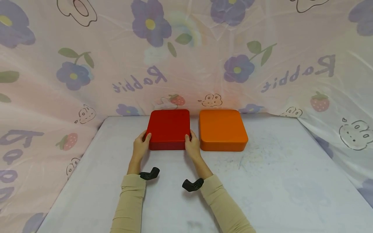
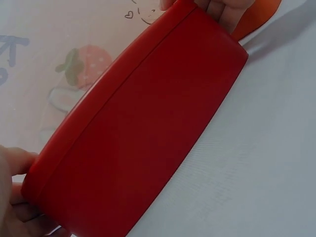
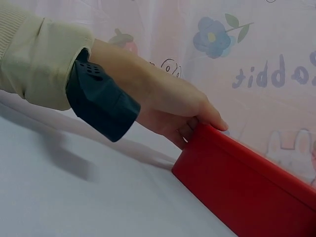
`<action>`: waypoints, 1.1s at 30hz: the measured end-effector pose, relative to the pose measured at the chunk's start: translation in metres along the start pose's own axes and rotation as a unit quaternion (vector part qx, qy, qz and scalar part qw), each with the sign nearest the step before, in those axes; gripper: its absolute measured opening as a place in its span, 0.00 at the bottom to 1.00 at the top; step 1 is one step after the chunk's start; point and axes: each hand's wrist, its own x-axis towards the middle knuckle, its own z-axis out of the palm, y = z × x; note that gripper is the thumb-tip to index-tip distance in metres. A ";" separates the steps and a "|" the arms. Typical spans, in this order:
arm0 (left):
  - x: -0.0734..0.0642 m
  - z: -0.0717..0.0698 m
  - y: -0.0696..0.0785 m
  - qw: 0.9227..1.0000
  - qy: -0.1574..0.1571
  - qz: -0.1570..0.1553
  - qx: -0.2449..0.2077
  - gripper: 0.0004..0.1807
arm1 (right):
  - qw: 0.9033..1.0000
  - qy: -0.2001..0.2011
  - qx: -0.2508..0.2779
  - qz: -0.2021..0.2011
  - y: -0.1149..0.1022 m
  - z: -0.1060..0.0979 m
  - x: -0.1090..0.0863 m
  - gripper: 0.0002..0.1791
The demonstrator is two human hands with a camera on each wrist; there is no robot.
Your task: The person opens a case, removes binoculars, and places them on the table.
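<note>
A red lidded box (image 1: 169, 126) with rounded corners is toward the back of the white table, held between both hands. My left hand (image 1: 141, 145) grips its left side near the front corner, thumb on the lid's edge. On the opposite side, my right hand (image 1: 193, 145) holds the right front corner the same way. The left wrist view shows the box's front face (image 2: 128, 118) and the lid seam. Fingers of the left hand (image 3: 173, 106) curl behind the box end in the right wrist view. Whether the box's base touches the table is hard to tell.
An orange box (image 1: 222, 127) of similar shape stands just right of the red one, a narrow gap apart. Behind both hangs a pink patterned cloth (image 1: 192, 64). The white table (image 1: 175, 200) bears faint marks at right. Black wrist devices (image 1: 150, 174) jut inward.
</note>
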 end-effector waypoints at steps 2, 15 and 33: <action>-0.001 0.001 0.001 1.000 0.004 0.003 0.000 0.26 | 1.000 0.004 -0.009 -0.005 0.000 0.000 0.000 0.26; 0.000 0.004 -0.007 0.999 0.019 0.042 -0.025 0.31 | 1.000 0.002 -0.005 0.006 -0.002 -0.002 -0.001 0.27; -0.002 0.003 0.004 1.000 0.020 0.019 -0.002 0.27 | 1.000 0.007 -0.014 -0.007 -0.007 -0.004 -0.002 0.28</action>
